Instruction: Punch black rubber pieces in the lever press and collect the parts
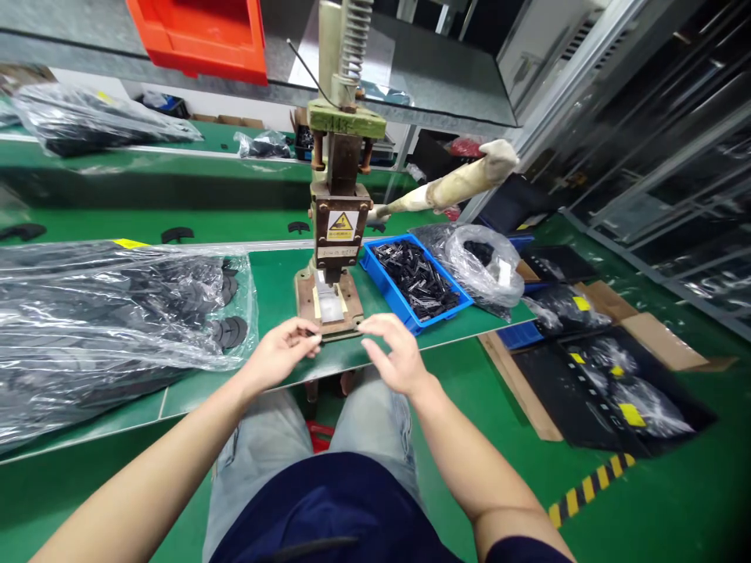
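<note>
My left hand [282, 353] is at the front left of the hand press base [305, 301], thumb and fingers pinched together. A bit of a small black part shows between the fingertips, mostly hidden. To the right of the base, my right hand [396, 353] has its thumb and fingers apart, holding nothing, with the fingertips close to the base's front right corner. The press [341, 207] stands upright between and beyond both hands, with a pale metal fixture [332, 306] under its ram. Just past my right hand lies a blue tray [418, 324] full of small black parts [414, 277].
A large clear bag [176, 313] of black parts covers the bench's left side. The press lever [458, 184] sticks out to the right. Behind the tray is another plastic bag [481, 262]. A red bin [203, 39] sits on the shelf above; open boxes [587, 375] stand at right.
</note>
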A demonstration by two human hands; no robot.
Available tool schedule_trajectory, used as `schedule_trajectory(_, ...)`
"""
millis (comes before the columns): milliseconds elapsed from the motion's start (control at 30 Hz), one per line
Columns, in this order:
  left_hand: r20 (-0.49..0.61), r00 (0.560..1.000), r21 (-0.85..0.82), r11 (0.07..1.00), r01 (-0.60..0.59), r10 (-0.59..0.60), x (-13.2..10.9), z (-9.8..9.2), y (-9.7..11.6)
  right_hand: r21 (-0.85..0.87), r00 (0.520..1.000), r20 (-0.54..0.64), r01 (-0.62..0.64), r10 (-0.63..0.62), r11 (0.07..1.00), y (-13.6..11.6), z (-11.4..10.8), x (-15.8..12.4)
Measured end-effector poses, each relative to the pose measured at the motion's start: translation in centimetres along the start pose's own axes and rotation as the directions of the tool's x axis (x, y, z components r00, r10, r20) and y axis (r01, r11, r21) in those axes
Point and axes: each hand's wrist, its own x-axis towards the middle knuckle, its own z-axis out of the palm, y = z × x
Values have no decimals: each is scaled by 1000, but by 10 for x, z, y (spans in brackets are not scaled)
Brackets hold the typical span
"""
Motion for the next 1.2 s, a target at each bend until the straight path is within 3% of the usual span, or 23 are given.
schedule_trajectory(67, -138, 989, 97, 995, -40, 53, 25, -9, -3, -25, 990, -135, -43, 39, 999, 1, -23, 20)
schedule_trajectory(133, -207, 971, 270, 961, -59, 118, 49, -17, -4, -36, 960, -275, -55, 43, 998, -1, -46, 47)
schedule_trajectory(233, -185, 957, 565, 821, -82, 223, 78, -25, -4, -53, 912, -408, 34, -53, 998, -15, -78, 96)
schedule_trajectory(333, -49, 961, 737, 659, -149, 273, 97, -25, -3, -34, 894, -412, 178, -176, 983, -40, -101, 142)
schedule_trajectory(500, 110, 941, 801, 532, -274, 320, 109, -19, -3, 83, 947, -260, 219, -192, 972, -63, -105, 176)
schedule_trajectory(667, 98, 941, 778, 565, -275, 324, 110, -18, -4, 302, 888, -442, 276, -123, 913, -47, -93, 185)
schedule_trajectory(867, 75, 943, 767, 585, -262, 324, 109, -19, -7, 388, 926, -370, 230, -78, 892, -33, -88, 188)
schedule_trajectory(1033, 93, 942, 789, 553, -268, 323, 104, -19, -5, 338, 907, -410, 253, -100, 907, -34, -76, 157)
schedule_trajectory(1200, 69, 957, 793, 567, -223, 281, 98, -20, -4, 112, 864, -455, 295, -215, 949, -15, -53, 105)
